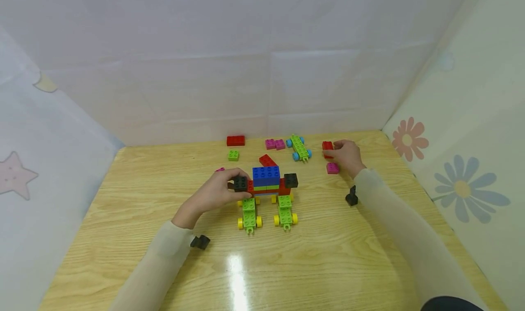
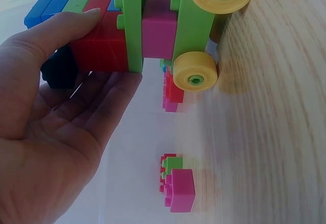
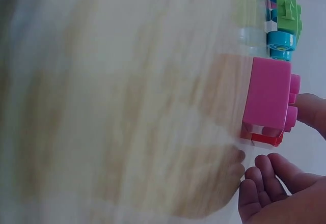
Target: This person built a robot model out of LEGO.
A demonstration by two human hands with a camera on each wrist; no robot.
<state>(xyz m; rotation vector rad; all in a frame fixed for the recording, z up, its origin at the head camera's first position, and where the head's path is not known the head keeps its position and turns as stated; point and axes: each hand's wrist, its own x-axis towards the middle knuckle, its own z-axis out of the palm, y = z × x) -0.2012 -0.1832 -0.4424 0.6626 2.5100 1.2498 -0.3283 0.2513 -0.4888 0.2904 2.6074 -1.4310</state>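
Observation:
A toy brick vehicle (image 1: 266,176) stands mid-table, built of blue, green, red and black bricks over two green wheeled bases (image 1: 249,215) with yellow wheels. My left hand (image 1: 219,190) grips its left end. In the left wrist view, the thumb lies along the red bricks (image 2: 104,46), fingers on the opposite side, near a black brick (image 2: 59,68). At the back right, my right hand (image 1: 347,157) reaches around a red brick (image 1: 327,148), thumb over it. The right wrist view shows fingertips just beside this brick, which is mostly hidden behind a pink brick (image 3: 267,94).
A green wheeled base (image 1: 299,148) with blue wheels stands behind the vehicle. Along the back lie a red brick (image 1: 235,140), a small green brick (image 1: 233,155), pink bricks (image 1: 275,144) and another red brick (image 1: 267,160). Patterned cloth walls (image 1: 459,165) border the table.

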